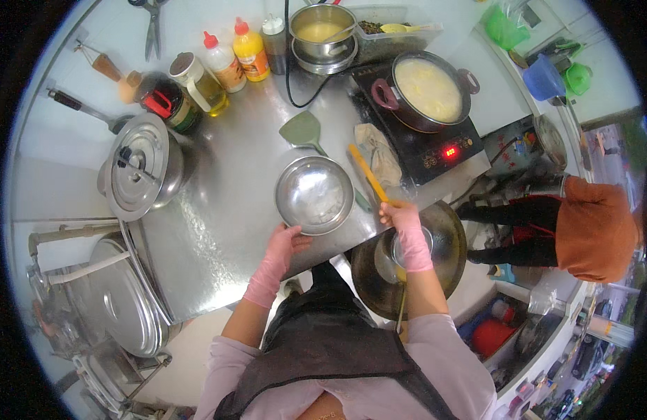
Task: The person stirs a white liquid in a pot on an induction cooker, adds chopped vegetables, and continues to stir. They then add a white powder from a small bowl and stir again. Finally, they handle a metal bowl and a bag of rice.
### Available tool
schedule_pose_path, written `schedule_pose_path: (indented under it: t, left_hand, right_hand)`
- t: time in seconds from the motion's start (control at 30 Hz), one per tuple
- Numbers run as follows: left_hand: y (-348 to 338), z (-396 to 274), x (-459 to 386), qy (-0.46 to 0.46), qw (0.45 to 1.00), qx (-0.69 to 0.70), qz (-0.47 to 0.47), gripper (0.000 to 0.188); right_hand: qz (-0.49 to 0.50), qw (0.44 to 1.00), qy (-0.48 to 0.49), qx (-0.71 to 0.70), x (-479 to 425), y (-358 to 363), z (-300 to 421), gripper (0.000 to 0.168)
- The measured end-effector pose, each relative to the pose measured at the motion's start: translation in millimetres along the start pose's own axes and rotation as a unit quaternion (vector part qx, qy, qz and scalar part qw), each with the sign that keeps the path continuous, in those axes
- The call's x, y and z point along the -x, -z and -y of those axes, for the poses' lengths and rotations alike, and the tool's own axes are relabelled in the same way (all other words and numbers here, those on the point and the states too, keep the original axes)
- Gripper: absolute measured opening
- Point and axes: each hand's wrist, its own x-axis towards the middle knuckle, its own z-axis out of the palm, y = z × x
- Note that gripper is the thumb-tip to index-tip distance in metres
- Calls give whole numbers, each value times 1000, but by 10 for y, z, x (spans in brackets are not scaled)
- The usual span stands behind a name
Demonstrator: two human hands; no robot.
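My left hand (284, 247), in a pink glove, is at the lower left rim of a shiny metal bowl (314, 195), its fingers around the edge. The bowl rests on the steel counter (218, 173) over the handle of a green spatula (301, 129). In my right hand (400, 216), also pink-gloved, is a yellow stick-like utensil (368, 173), pointing up and left beside a crumpled beige cloth (378, 152). Under my right forearm lies a large dark wok (444, 252) with a round metal strainer or ladle in it; its detail is partly hidden.
A pot of pale liquid (428, 89) sits on a lit induction cooker (433, 152) at the upper right. Sauce bottles (251, 50) and a saucepan (323, 31) line the back. A lidded metal pot (139, 168) stands left. Another person (596, 231) is at the right.
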Motion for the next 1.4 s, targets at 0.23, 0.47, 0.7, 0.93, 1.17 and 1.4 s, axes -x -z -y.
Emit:
schedule_pose_path:
  t: [0.23, 0.47, 0.7, 0.93, 1.17, 1.4]
  left_hand:
    - [-31, 52, -40, 7, 999, 30, -7, 34]
    - [-98, -73, 6, 2, 1000, 26, -3, 31]
    - [-2, -55, 56, -18, 999, 33, -23, 35]
    - [-622, -30, 762, -45, 992, -117, 33, 45]
    - [-708, -185, 525, -154, 974, -152, 71, 28]
    - [-802, -320, 592, -138, 983, -92, 76, 19]
  right_hand:
    - [39, 986, -39, -158, 212, -87, -61, 19]
    - [29, 983, -29, -178, 425, -5, -101, 17]
    - [43, 987, 3, -155, 407, -128, 97, 17]
    - [227, 956, -31, -182, 864, -650, 265, 26]
    - [225, 974, 24, 26, 756, -495, 538, 23]
    - [-301, 766, 266, 501, -487, -408, 272, 26]
